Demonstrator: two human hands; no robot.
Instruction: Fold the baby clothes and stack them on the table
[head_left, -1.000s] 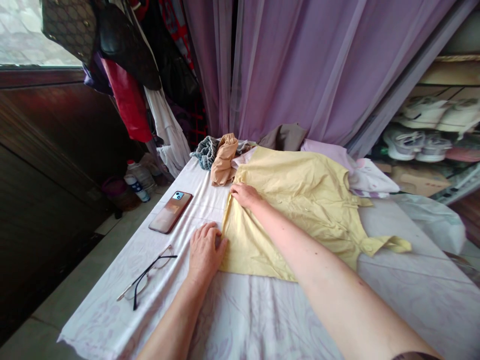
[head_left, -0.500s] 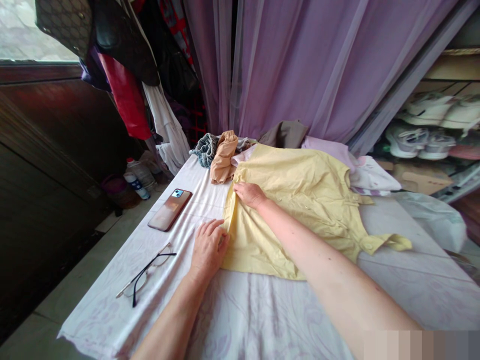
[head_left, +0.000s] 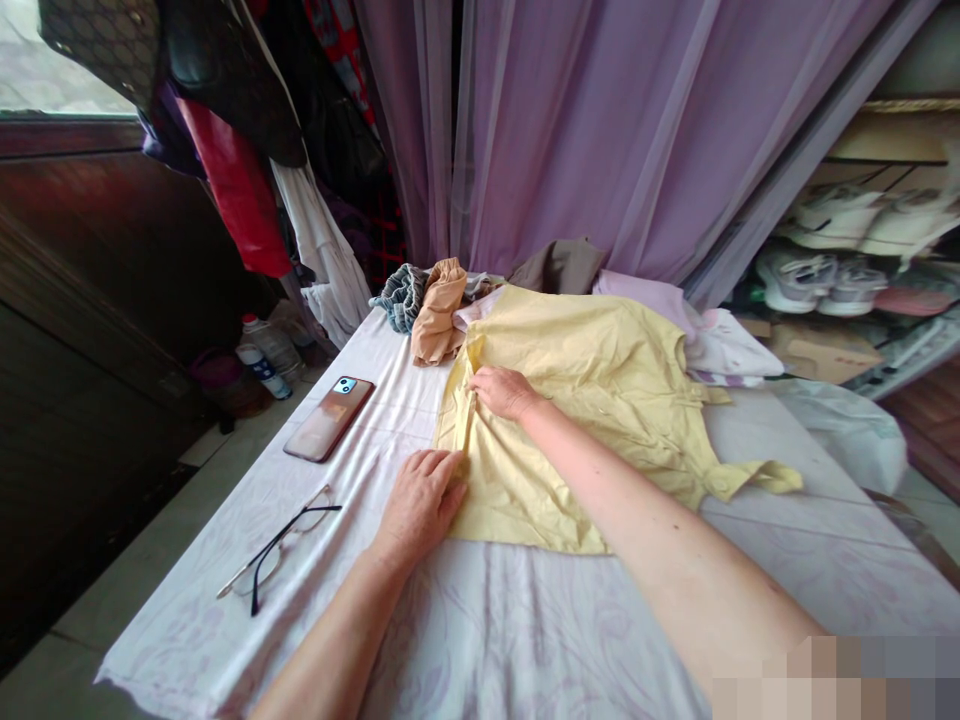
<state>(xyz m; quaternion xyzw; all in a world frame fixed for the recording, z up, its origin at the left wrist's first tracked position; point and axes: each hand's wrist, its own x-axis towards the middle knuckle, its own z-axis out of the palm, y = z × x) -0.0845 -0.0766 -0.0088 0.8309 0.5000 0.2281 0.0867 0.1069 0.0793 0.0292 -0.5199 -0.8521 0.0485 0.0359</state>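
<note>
A yellow garment with straps lies spread and wrinkled on the cloth-covered table, a strap trailing to the right. At its left edge, my right hand is closed, pinching a raised fold of the hem. Nearer to me, my left hand rests palm down with its fingers stretched out. Its fingertips touch the garment's edge, while most of the hand is over the white cloth. The thumb points toward the yellow fabric.
Left of the hands are a phone and folded-open eyeglasses. Rolled tan clothing and a blue-grey bundle sit at the back. Purple curtains hang behind; shoes fill a rack on the right.
The view has turned slightly right. My right hand has drawn the hem fold a little inward and toward me, so the edge looks wider. My left hand has slid slightly right against the garment.
</note>
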